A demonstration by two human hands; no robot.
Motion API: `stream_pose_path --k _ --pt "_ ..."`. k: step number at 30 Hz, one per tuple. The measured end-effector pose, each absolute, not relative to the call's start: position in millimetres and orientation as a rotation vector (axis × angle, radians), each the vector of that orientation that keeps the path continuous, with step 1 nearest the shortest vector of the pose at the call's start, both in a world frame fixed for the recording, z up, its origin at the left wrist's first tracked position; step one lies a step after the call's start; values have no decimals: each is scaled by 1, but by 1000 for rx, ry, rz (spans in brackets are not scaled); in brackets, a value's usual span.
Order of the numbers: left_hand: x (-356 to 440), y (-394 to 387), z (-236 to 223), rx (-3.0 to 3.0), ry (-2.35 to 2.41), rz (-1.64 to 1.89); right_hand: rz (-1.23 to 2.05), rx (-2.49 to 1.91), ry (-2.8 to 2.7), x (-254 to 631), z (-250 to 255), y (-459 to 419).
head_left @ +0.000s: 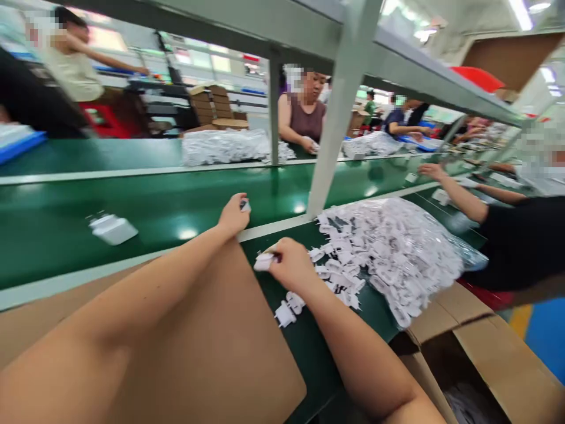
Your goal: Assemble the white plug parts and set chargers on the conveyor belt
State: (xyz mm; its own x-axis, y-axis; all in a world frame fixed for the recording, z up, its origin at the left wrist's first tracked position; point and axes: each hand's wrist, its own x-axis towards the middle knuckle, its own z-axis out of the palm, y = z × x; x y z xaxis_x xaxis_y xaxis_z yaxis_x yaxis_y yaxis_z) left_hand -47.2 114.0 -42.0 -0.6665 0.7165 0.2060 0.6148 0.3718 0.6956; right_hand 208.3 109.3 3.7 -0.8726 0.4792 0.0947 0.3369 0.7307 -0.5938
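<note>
My left hand (233,217) reaches over the green conveyor belt, fingers closed on a small white piece (245,205), mostly hidden by the hand. Over the green worktop, my right hand (292,263) pinches a white plug adapter (265,261) between thumb and fingers. Below that hand lie a loose white plug adapter (285,314) and a round-ended one (295,302). To its right, a heap of similar white adapters (339,268) spills from a clear plastic bag (406,253). Further left on the belt rests a white charger (113,228) with its pins pointing up and left.
A brown cardboard sheet (212,341) stands under my left forearm. An open carton (489,359) is at the lower right. A grey metal post (338,106) rises beside the belt. One co-worker (304,112) sits opposite; another's arm (461,191) reaches in from the right.
</note>
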Motion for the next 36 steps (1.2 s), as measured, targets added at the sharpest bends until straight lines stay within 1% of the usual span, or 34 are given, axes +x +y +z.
stream_pose_path --k 3,4,8,10,13,16,18,19,22,24,29,36 --pt "-41 77 -37 1248 2369 1305 951 -700 -2407 203 4 119" --pt "-35 60 -36 1282 2325 1344 1063 -698 -2292 202 4 121" --pt "6 -21 -33 1331 2146 1419 1696 -654 -1899 198 8 117" --pt "31 -57 -33 1342 2057 1425 1881 -649 -1831 198 11 111" --pt "62 -94 -36 1357 1967 1416 1964 -644 -1844 197 15 99" --pt "76 -110 -42 1336 1926 1435 1953 -596 -1926 196 13 87" --pt "77 -113 -45 1321 1978 1474 1872 -532 -2029 196 11 78" --pt "76 -114 -46 1315 2013 1481 1776 -492 -2098 196 10 74" --pt "71 -115 -46 1277 2038 1478 1333 -330 -2339 198 8 60" --pt "70 -116 -44 1256 1993 1495 1099 -210 -2453 199 6 53" --pt "71 -117 -41 1259 1964 1555 843 -83 -2591 194 -1 44" --pt "70 -117 -42 1253 1944 1571 336 -42 -2733 188 3 46"
